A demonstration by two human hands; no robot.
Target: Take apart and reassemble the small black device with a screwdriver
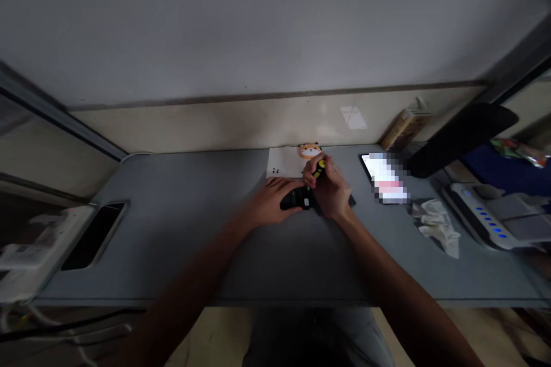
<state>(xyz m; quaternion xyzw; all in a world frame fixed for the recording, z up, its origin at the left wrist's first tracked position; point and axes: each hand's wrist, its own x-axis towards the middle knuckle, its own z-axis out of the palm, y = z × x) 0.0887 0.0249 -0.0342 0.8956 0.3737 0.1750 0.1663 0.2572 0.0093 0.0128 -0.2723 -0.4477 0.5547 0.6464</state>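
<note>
My right hand [329, 186] is closed round the black-and-yellow handle of a screwdriver [319, 168], held over a flat black device [297, 199] on the desk. My left hand [271, 202] grips the device's left side, thumb along the near edge and fingers along the far one. A small white label shows on the device; my right hand hides part of it. Just beyond lies a white paper sheet [282, 159] bearing several tiny dark pieces [275, 171], perhaps screws. An orange-and-white animal-face item [310, 151] sits at the paper's far right.
To the right lie a lit phone [385, 179], crumpled tissue [438, 226], a black cylindrical object [462, 139] and a white unit with blue lights [495, 221]. A dark-screened phone [95, 235] rests at the left. A wall closes off the grey desk's [185, 200] back.
</note>
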